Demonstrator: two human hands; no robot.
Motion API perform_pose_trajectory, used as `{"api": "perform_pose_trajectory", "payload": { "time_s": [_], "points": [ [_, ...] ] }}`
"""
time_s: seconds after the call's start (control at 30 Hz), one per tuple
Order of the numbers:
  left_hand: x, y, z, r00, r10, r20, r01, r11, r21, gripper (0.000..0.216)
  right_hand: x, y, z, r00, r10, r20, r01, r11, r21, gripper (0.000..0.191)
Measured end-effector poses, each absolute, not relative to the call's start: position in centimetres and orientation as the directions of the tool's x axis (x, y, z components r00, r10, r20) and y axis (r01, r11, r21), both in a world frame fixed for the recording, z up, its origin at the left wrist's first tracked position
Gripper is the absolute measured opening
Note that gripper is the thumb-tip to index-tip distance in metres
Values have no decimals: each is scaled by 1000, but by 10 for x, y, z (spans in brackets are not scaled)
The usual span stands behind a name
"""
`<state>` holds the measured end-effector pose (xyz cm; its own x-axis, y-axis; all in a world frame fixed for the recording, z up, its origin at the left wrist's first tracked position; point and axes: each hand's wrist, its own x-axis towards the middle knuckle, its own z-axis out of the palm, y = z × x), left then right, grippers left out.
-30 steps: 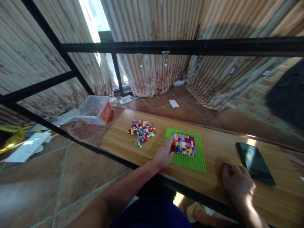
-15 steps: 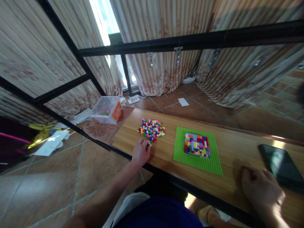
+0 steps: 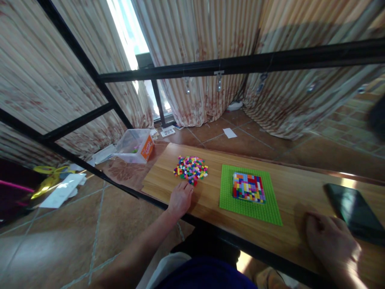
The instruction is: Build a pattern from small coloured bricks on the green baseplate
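Observation:
Small toy building bricks (image 3: 191,168) in many colours lie in a loose pile on the wooden tabletop. At the pile's near edge is my left hand (image 3: 180,198), its fingers bent together and pointing down; whatever they hold is hidden. A green baseplate (image 3: 273,206) lies flat right of the pile. On it stands a low square block of multicoloured bricks (image 3: 249,188), packed tightly side by side. My right hand (image 3: 332,241) rests on the table as a loose fist, right of the baseplate, with nothing visible in it.
A dark phone or tablet (image 3: 355,210) lies beyond my right hand. Left of the table, a clear plastic box (image 3: 134,146) with an orange label sits on the floor. Black metal bars (image 3: 192,72) cross in front of striped curtains. Papers (image 3: 63,190) lie on the tiles.
My left hand has shifted slightly right, and the green and white bricks seen at its fingertips no longer show. The view has tilted a little. My right hand stays put.

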<state>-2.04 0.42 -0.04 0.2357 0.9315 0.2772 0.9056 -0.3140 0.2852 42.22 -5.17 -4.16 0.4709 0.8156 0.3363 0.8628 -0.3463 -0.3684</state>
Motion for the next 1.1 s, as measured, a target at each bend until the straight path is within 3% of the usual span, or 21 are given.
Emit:
{"api": "perform_pose_trajectory", "payload": {
  "time_s": [0.17, 0.4, 0.63, 1.1],
  "points": [
    [-12, 4, -4, 209, 936, 284, 913, -291, 286, 19, 420, -51, -40, 476, 807, 350, 858, -336, -389, 22],
    [-3, 10, -3, 120, 943, 309, 778, -283, 561, 20, 418, -48, -44, 499, 782, 374, 850, -357, -387, 21],
    [2, 12, 6, 96, 964, 249, 693, -244, 678, 19, 417, -50, -43, 463, 801, 379, 875, -343, -342, 31],
    [8, 23, -4, 160, 917, 366, 733, -359, 578, 24, 411, -49, -37, 411, 781, 469, 908, -304, -288, 25]
  ]
}}
